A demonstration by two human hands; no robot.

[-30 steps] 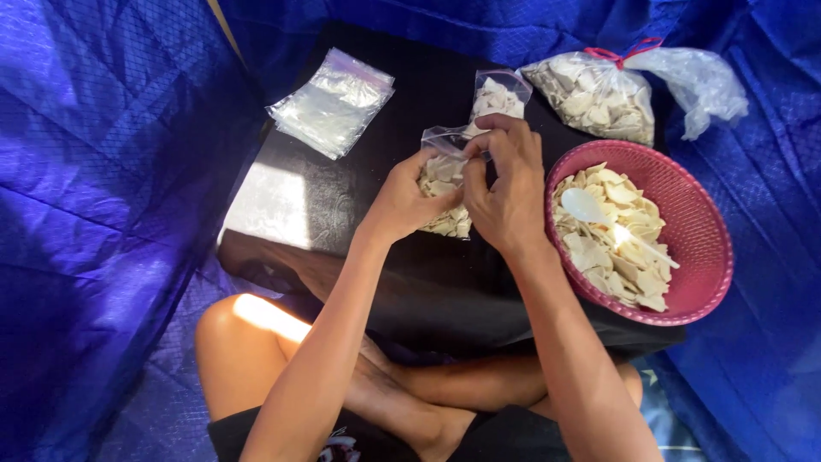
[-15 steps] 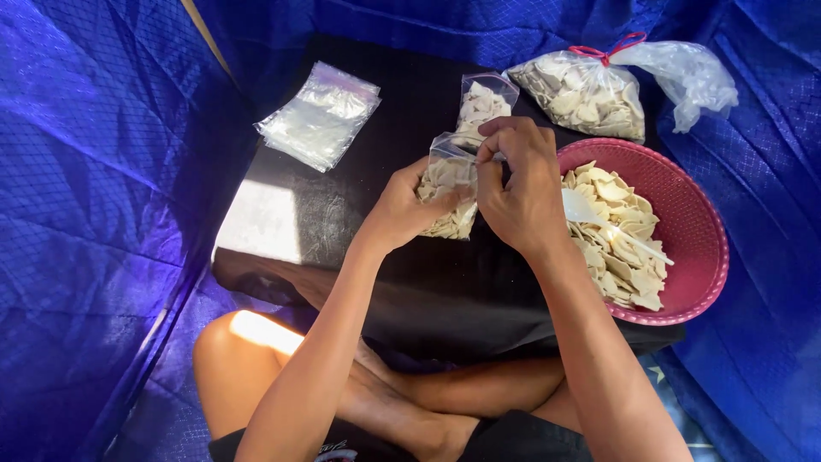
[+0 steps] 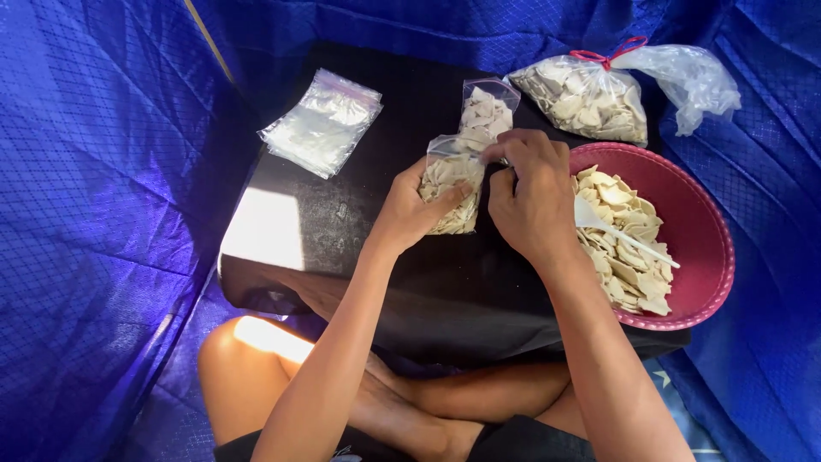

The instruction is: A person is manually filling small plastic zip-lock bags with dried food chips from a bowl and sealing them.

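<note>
- The left hand (image 3: 410,210) grips a small clear bag (image 3: 451,190) of pale chips, thumb across its front and fingers curled behind it, over the black table (image 3: 342,214).
- The right hand (image 3: 530,201) is bunched at the bag's top edge, its fingertips (image 3: 496,152) pinched on the rim there; I cannot tell whether the strip is sealed.
- That bag sits near the middle of the table, just left of the red basket (image 3: 705,248).
- A second filled bag (image 3: 483,109) lies just behind it, the two touching or nearly so.
- The basket holds a heap of the same pale chips (image 3: 620,248), with a white spoon (image 3: 620,233) lying on top, its handle pointing right.
- Behind the basket lies a large clear sack (image 3: 586,101) of chips, tied with a red band (image 3: 609,53).
- A stack of empty bags (image 3: 321,124) lies at the table's far left corner, well apart from the hands.
- Blue cloth (image 3: 94,214) surrounds the table on all sides.
- The person's crossed legs (image 3: 410,402) show below the table edge.
</note>
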